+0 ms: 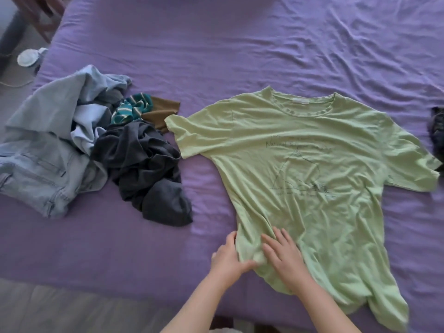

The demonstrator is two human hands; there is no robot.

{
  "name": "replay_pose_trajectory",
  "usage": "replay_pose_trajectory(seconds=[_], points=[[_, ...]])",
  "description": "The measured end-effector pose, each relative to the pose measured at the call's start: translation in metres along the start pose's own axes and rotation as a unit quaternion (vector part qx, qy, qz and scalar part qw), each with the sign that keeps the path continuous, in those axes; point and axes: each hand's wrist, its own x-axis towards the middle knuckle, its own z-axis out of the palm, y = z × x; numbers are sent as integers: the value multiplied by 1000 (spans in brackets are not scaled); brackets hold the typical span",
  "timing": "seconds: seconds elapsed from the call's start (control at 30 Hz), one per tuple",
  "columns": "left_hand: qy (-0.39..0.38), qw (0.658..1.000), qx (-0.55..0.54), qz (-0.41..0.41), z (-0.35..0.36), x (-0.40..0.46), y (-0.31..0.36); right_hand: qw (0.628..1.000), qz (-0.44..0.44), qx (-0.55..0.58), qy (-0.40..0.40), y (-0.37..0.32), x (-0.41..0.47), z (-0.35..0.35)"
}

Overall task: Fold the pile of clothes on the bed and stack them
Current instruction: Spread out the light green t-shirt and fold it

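The left hand (228, 257) pinches the near left hem of the green T-shirt (305, 179), and the right hand (284, 257) lies flat on it with fingers apart. The shirt is spread on the purple bed (216, 44). The pile of clothes (89, 140) lies at the left; a dark item (437, 133) is cut off at the right edge.

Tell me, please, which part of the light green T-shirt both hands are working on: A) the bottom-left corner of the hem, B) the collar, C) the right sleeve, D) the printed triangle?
A: the left hand pinches the light green T-shirt at its near hem corner, while the right hand lies flat beside it.
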Motion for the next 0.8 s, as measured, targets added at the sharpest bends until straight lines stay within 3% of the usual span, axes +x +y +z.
replay_pose_trajectory(seconds=[0.03,0.07,0.17,0.3,0.4,0.47,0.57,0.67,0.8], points=[[35,999,27,-11,8,-6,-4,1000,-7,-1,-3,5,-4,-1],[56,998,-15,-32,16,-12,-8,1000,-14,-4,-10,9,-8,-1],[96,968,-219,-70,29,-33,-18,1000,-15,-19,-13,19,-20,1],[172,943,-274,-82,28,-53,-35,989,-78,-123,19,20,-38,12],[175,868,-461,-58,27,-66,-39,980,-161,-118,-24,9,-48,28],[135,840,-523,-48,28,-71,-41,984,-155,-69,-54,3,-55,39],[62,869,-489,-50,35,-77,-49,990,-133,9,-49,0,-66,50],[46,896,-439,-49,44,-76,-62,991,-131,-17,-22,2,-70,61],[54,869,-491,-25,41,-92,-86,981,-73,-180,-1,12,-83,70]])
